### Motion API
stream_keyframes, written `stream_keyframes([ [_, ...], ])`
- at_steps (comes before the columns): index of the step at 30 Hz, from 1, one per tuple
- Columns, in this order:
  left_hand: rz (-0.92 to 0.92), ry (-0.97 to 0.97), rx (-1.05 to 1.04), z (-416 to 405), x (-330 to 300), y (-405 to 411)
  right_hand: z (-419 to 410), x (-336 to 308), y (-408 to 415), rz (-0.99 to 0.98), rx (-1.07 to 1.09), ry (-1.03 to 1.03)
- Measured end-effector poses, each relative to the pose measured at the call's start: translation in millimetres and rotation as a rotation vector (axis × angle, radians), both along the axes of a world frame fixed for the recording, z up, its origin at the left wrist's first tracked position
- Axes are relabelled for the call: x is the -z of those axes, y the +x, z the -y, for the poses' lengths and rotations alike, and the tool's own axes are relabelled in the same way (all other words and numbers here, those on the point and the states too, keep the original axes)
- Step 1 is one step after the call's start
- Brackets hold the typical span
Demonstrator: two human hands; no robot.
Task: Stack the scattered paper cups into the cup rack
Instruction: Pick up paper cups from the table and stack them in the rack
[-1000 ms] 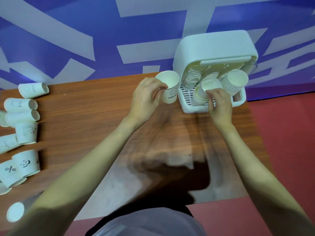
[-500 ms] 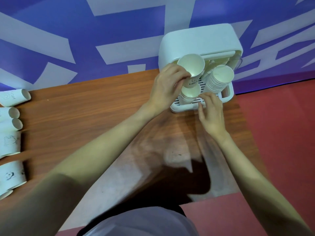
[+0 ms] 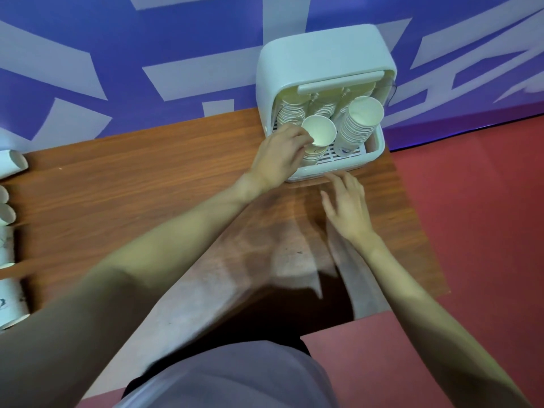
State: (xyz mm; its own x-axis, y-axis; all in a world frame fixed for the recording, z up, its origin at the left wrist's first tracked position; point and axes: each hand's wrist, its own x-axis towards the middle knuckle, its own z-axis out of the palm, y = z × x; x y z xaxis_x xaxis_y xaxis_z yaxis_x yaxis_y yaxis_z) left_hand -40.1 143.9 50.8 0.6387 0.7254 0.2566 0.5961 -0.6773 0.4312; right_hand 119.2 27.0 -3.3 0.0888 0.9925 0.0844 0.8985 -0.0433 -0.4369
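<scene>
The white cup rack [image 3: 323, 57] stands at the table's far right, against the wall, with several stacks of paper cups inside. My left hand [image 3: 279, 156] grips a white paper cup [image 3: 319, 131], which sits nested on top of the short front stack [image 3: 313, 153]. To its right a tall stack [image 3: 357, 125] leans forward. On the table in front of the rack's base, my right hand [image 3: 347, 206] rests with fingers spread, holding nothing. Scattered cups [image 3: 11, 163] lie at the table's left edge, mostly cut off by the frame.
The brown wooden table [image 3: 147, 187] runs from the left-edge cups to the rack. A blue and white patterned wall is behind it. Red floor lies to the right and in front.
My left hand lowered its cup onto the short front stack in the rack. My right hand left that stack and drew back to the table in front of the rack.
</scene>
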Motion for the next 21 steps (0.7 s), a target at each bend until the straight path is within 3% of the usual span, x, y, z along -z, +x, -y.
stream_keyframes([
  [6,0.033,-0.114,-0.205,40.8,18.7,-77.5,17.1,-5.9,-36.6,0.051,-0.097,-0.102],
  [14,-0.054,-0.317,-0.496,137.2,43.7,-233.8,40.2,-11.2,-140.8,0.081,-0.291,-0.239],
  [21,0.075,-0.238,-0.804,210.4,24.5,-359.9,55.2,-9.1,-270.2,0.095,-0.525,-0.334],
])
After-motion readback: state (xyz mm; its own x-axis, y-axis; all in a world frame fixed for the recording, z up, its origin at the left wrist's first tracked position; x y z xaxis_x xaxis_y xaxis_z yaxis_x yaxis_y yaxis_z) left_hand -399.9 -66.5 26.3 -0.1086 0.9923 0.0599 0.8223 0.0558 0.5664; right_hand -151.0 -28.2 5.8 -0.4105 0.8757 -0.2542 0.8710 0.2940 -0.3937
